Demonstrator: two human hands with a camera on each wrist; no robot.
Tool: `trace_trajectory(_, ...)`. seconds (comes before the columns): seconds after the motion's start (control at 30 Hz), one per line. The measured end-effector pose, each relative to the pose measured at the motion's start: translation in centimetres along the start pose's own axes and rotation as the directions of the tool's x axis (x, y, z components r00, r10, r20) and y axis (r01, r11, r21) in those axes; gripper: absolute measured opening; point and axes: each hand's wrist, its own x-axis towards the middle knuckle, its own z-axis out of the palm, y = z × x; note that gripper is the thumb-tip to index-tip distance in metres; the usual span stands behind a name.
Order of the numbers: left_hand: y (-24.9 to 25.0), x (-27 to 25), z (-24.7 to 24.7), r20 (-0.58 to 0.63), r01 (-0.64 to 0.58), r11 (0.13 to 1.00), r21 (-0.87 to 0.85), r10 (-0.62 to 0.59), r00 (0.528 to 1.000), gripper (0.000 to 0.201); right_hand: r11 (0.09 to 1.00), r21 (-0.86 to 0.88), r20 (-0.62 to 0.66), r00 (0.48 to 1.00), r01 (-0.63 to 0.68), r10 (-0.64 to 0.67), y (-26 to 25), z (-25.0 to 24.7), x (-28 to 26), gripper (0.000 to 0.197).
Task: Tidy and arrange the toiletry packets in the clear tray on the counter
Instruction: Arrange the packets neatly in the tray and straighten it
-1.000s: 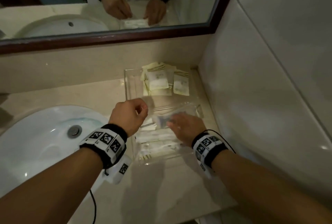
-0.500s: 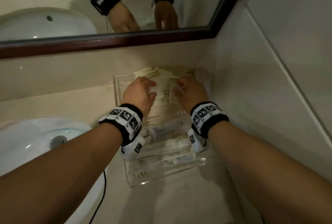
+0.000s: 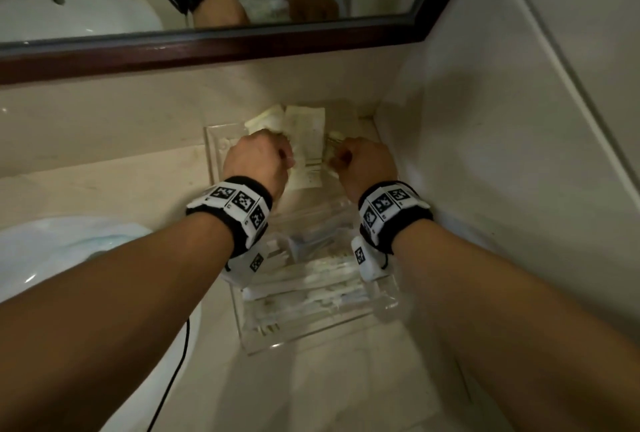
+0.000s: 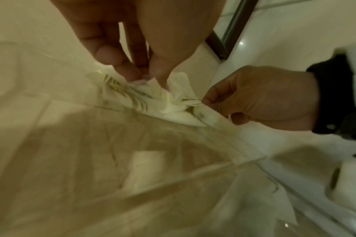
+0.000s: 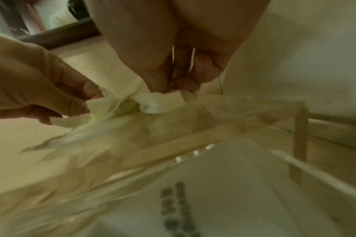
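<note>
From the head view, the tray (image 3: pixel 221 154) is seen on the bench (image 3: pixel 104 185) in the corner under the mirror (image 3: pixel 242 47), beside the sink (image 3: pixel 52 258); packets (image 3: pixel 304 133) are gathered at its far end.

At the left wrist, packets (image 4: pixel 132 94) are pinched by the left hand (image 4: pixel 144 48).

At the right wrist, a packet (image 5: pixel 163 102) is pinched by the right hand (image 5: pixel 173 56).

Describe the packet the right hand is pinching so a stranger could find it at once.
Start at the clear tray in the counter corner under the mirror. In its far compartment lies a heap of cream packets. The one meant is the small sachet at the heap's right edge, its zigzag-cut end pinched by the right hand.
</note>
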Motion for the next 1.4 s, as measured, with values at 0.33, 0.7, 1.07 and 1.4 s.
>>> trace_trajectory(0.33, 0.9, -8.5, -0.6, 0.027, -0.117, 0.981, 0.153, 0.115, 0.993, 0.024, 0.995, 0.021, -0.041, 0.994, -0.101, 0.102, 2.0, -0.1, -7.9, 0.023)
trace_trajectory(0.7, -0.5, -13.5, 3.6, 0.199, 0.056, 0.965, 0.257, -0.11, 0.974, 0.038, 0.97, -0.109, 0.102, 0.969, -0.215, 0.226, 2.7, 3.8, -11.7, 0.026)
trace_trajectory(1.07, -2.3, -12.1, 6.6, 0.243, 0.073, 0.945, 0.319, -0.156, 0.957, 0.056, 0.99, -0.134, 0.151, 0.986, -0.046, 0.067, 2.0, 5.6, -11.8, 0.059)
trace_trajectory(1.4, 0.6, -8.9, 1.0, 0.057, 0.078, 0.994, 0.081, -0.082, 0.995, 0.032, 0.998, -0.027, 0.072, 0.995, -0.064, 0.066, -0.1, 0.9, -8.8, 0.027)
